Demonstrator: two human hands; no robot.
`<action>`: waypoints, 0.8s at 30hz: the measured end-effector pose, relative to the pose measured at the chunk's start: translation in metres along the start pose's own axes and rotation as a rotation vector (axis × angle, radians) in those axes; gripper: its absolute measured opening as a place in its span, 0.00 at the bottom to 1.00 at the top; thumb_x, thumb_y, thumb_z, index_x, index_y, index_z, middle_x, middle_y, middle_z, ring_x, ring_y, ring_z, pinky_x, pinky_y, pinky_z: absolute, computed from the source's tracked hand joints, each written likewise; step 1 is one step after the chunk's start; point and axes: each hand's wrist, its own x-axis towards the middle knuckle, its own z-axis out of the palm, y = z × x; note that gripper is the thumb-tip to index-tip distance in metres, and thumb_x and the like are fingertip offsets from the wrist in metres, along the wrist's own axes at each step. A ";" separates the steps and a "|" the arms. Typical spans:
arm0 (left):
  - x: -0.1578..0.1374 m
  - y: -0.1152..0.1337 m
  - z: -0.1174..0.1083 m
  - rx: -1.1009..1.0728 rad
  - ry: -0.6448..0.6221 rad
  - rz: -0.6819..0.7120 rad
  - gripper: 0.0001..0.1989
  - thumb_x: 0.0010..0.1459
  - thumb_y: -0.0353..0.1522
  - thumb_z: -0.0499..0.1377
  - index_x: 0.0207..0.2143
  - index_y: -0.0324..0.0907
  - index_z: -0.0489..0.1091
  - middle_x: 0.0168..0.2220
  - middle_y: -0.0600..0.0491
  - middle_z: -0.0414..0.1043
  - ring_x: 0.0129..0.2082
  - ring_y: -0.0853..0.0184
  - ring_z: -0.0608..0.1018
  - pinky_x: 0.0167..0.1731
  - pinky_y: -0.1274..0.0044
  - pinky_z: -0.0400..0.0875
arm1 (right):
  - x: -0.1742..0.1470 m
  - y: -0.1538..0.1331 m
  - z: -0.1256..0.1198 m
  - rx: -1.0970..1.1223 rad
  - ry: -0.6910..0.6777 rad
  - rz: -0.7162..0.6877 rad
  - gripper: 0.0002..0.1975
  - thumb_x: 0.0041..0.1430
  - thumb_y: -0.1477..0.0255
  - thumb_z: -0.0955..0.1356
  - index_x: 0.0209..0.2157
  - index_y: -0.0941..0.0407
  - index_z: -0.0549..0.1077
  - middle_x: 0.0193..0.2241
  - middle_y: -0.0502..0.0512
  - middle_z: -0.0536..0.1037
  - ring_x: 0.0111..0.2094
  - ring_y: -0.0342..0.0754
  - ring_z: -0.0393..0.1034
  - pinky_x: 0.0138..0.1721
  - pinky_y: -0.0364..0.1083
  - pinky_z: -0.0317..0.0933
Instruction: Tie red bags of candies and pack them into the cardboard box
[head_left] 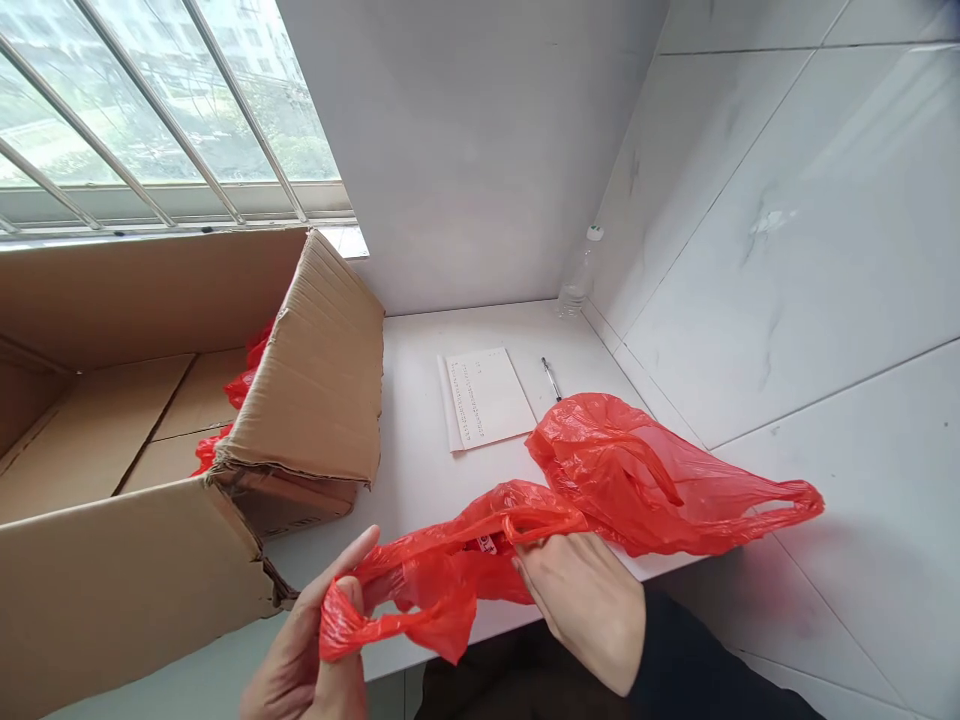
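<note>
A red plastic bag [450, 560] is stretched between my two hands at the table's front edge. My left hand [307, 640] grips one of its handles between thumb and fingers. At the other end, my right hand [585, 600] has its fingers tucked under the second handle and into the bag, so the fingertips are hidden. Something dark with white markings [487, 545] shows inside the bag, too covered to name. Just beyond my right hand another red plastic bag [622, 470] lies bunched, its handle end reaching over the table's right edge.
An open cardboard box [315, 370] stands at the left with red plastic bags [240, 385] inside. On the white table [412, 370] lie a written notepad [487, 395] and a pen [551, 378]. A clear bottle [577, 275] stands in the back corner by the tiled wall [787, 250].
</note>
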 end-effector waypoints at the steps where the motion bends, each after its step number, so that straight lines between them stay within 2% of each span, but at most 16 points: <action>1: 0.004 -0.002 -0.002 -0.097 -0.042 -0.073 0.24 0.47 0.50 0.69 0.44 0.49 0.80 0.37 0.54 0.80 0.39 0.63 0.80 0.42 0.80 0.75 | 0.000 0.001 0.000 -0.004 -0.032 0.025 0.14 0.59 0.86 0.61 0.33 0.56 0.73 0.24 0.55 0.76 0.25 0.53 0.74 0.25 0.48 0.54; 3: 0.010 -0.004 -0.003 -0.223 -0.094 -0.204 0.25 0.41 0.49 0.72 0.40 0.46 0.81 0.34 0.51 0.80 0.33 0.62 0.80 0.35 0.78 0.78 | 0.001 0.002 -0.001 0.011 -0.042 0.085 0.14 0.60 0.85 0.60 0.33 0.56 0.73 0.24 0.56 0.77 0.25 0.55 0.75 0.24 0.48 0.52; 5: 0.012 -0.001 -0.001 -0.282 -0.133 -0.304 0.26 0.37 0.48 0.74 0.38 0.45 0.81 0.30 0.50 0.78 0.29 0.63 0.78 0.29 0.77 0.78 | 0.003 -0.001 -0.002 0.023 -0.009 0.138 0.13 0.63 0.82 0.60 0.38 0.57 0.73 0.24 0.56 0.77 0.25 0.55 0.76 0.24 0.48 0.53; 8: 0.011 0.005 0.002 -0.330 -0.161 -0.385 0.27 0.34 0.46 0.75 0.38 0.45 0.80 0.27 0.51 0.76 0.24 0.64 0.76 0.25 0.76 0.76 | 0.010 -0.008 -0.003 0.053 0.067 0.093 0.15 0.63 0.82 0.61 0.48 0.55 0.71 0.29 0.54 0.78 0.28 0.53 0.76 0.26 0.47 0.58; 11: 0.010 0.005 0.002 -0.320 -0.167 -0.375 0.28 0.34 0.46 0.75 0.39 0.44 0.80 0.27 0.53 0.75 0.22 0.66 0.75 0.21 0.76 0.75 | 0.022 -0.013 0.001 0.068 0.095 -0.040 0.19 0.57 0.86 0.62 0.47 0.55 0.71 0.35 0.54 0.79 0.31 0.51 0.77 0.28 0.45 0.61; 13: 0.010 0.002 0.000 -0.323 -0.190 -0.351 0.27 0.39 0.47 0.73 0.41 0.43 0.79 0.27 0.54 0.73 0.21 0.67 0.74 0.19 0.78 0.74 | 0.030 -0.013 0.008 0.113 0.092 -0.049 0.18 0.54 0.87 0.63 0.44 0.56 0.72 0.37 0.56 0.79 0.33 0.51 0.77 0.32 0.46 0.64; 16: 0.009 -0.003 -0.001 -0.355 -0.231 -0.351 0.23 0.47 0.46 0.70 0.43 0.45 0.78 0.26 0.56 0.70 0.23 0.68 0.75 0.21 0.80 0.74 | 0.038 -0.004 0.022 0.306 0.181 -0.020 0.13 0.59 0.82 0.64 0.42 0.55 0.74 0.38 0.56 0.79 0.40 0.52 0.76 0.42 0.47 0.67; 18: 0.006 -0.002 -0.001 -0.364 -0.243 -0.371 0.21 0.49 0.46 0.69 0.43 0.46 0.77 0.28 0.55 0.72 0.24 0.67 0.76 0.24 0.79 0.76 | 0.040 0.003 0.032 0.427 0.260 -0.017 0.10 0.63 0.76 0.63 0.41 0.55 0.75 0.38 0.55 0.79 0.42 0.52 0.74 0.47 0.48 0.67; 21: 0.003 0.005 -0.001 -0.396 -0.228 -0.361 0.18 0.48 0.45 0.68 0.39 0.46 0.79 0.35 0.50 0.76 0.30 0.61 0.78 0.26 0.75 0.78 | 0.045 0.011 0.047 0.535 0.313 -0.012 0.13 0.66 0.75 0.60 0.40 0.55 0.76 0.37 0.54 0.79 0.39 0.50 0.73 0.45 0.48 0.67; 24: 0.004 0.016 -0.005 -0.422 -0.276 -0.295 0.14 0.48 0.43 0.65 0.30 0.43 0.80 0.37 0.48 0.73 0.36 0.55 0.78 0.27 0.73 0.78 | 0.054 0.013 0.058 0.592 0.327 0.006 0.18 0.67 0.76 0.56 0.37 0.56 0.77 0.32 0.51 0.79 0.33 0.47 0.73 0.39 0.45 0.69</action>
